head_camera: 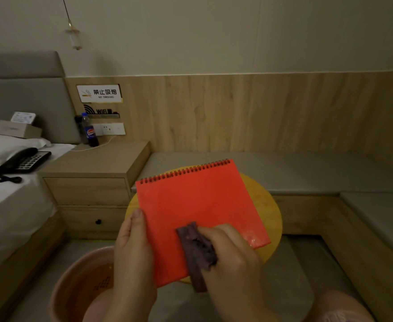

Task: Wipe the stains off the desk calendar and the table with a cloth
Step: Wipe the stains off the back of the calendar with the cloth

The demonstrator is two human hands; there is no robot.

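Note:
A red spiral-bound desk calendar (197, 205) is held tilted above a small round yellow table (269, 210). My left hand (132, 252) grips the calendar's lower left edge, thumb on its red face. My right hand (232, 259) grips a dark purple cloth (197, 252) and presses it against the lower part of the calendar's face. A wet sheen shows at the calendar's lower right corner. Most of the table top is hidden behind the calendar.
A pink basin (74, 282) sits on the floor at lower left. A wooden nightstand (93, 168) with a cola bottle (89, 131) stands behind it, beside a bed carrying a black telephone (21, 162). A grey cushioned bench (306, 170) runs along the wall.

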